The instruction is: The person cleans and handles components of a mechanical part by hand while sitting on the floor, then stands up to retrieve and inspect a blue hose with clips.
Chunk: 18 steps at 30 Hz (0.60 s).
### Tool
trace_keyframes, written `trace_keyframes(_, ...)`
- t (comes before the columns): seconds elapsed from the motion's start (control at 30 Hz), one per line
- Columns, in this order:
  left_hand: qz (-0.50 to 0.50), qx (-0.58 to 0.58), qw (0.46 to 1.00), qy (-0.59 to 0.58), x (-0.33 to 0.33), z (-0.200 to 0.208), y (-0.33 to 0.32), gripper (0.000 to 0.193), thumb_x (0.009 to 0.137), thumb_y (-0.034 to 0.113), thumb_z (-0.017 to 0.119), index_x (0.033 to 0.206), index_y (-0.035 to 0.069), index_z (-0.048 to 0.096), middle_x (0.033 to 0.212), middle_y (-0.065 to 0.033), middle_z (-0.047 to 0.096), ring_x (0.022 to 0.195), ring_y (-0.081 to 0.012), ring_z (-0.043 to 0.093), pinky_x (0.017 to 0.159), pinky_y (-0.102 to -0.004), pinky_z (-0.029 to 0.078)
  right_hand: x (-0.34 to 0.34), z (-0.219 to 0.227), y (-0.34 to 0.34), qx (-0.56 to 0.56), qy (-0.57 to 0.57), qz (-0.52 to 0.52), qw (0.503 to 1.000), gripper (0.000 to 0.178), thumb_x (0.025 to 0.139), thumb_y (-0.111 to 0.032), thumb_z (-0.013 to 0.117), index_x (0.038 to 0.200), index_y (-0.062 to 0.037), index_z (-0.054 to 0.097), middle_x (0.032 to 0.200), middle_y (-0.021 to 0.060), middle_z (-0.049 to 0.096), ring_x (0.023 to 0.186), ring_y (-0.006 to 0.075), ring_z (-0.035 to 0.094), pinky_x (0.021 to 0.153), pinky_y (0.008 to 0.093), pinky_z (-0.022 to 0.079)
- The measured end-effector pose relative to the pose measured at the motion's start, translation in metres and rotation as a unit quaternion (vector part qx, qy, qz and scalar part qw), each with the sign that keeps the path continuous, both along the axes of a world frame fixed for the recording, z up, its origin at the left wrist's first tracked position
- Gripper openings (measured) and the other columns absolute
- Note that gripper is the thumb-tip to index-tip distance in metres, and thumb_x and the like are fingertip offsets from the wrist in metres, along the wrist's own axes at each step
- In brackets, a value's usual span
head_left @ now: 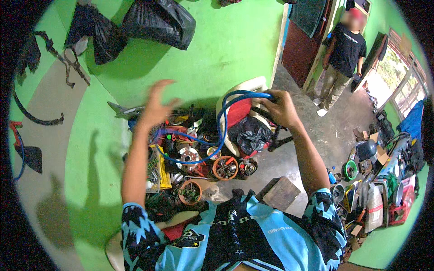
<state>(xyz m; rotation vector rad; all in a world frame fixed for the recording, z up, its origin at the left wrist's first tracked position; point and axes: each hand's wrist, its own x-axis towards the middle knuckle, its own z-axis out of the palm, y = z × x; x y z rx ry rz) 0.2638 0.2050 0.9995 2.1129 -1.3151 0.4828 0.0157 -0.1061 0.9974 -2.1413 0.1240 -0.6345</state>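
My right hand [282, 109] is raised at the centre right, its fingers closed round the doubled end of a thin blue hose [220, 122]. From there the hose loops down and left over the clutter, and its left part is blurred near my left forearm. My left hand [158, 107] is up in the air in front of the green wall, slightly smeared by motion. Its fingers are spread and it holds nothing. Behind the hose stands a white and red plastic chair [239, 113] with a black plastic bag [251, 135] on it.
Below my hands are bowls of small metal parts [225, 167], a round metal disc [188, 156] and a yellow crate [163, 167]. A wooden block [281, 193] lies on the floor. Piled goods [375, 180] line the right side. A person [346, 54] stands by the doorway. Black bags [158, 22] hang on the wall.
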Motion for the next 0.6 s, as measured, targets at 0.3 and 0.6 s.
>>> trace_keyframes(0.3, -0.199, -0.010, 0.944, 0.264, -0.066, -0.048, -0.105, 0.017, 0.085, 0.018, 0.073, 0.094, 0.004, 0.069, 0.079, -0.0022, 0.067, 0.075, -0.0088, 0.055, 0.070, -0.0306, 0.046, 0.045, -0.031, 0.024, -0.024, 0.087, 0.068, 0.994, 0.030, 0.088, -0.026, 0.071, 0.094, 0.0033, 0.069, 0.069, 0.0055, 0.062, 0.063, 0.0128, 0.054, 0.059, 0.0338, 0.046)
trace_keyframes(0.6, -0.238, 0.028, 0.950, 0.201, -0.079, -0.005, -0.121, 0.044, 0.079, 0.044, 0.077, 0.073, 0.001, 0.066, 0.057, -0.0022, 0.055, 0.059, -0.0088, 0.048, 0.055, -0.0318, 0.041, -0.002, 0.009, 0.002, -0.083, 0.033, 0.039, 0.995, 0.017, 0.089, -0.014, 0.065, 0.093, 0.0023, 0.068, 0.065, 0.0113, 0.061, 0.058, 0.0114, 0.054, 0.056, 0.0320, 0.046)
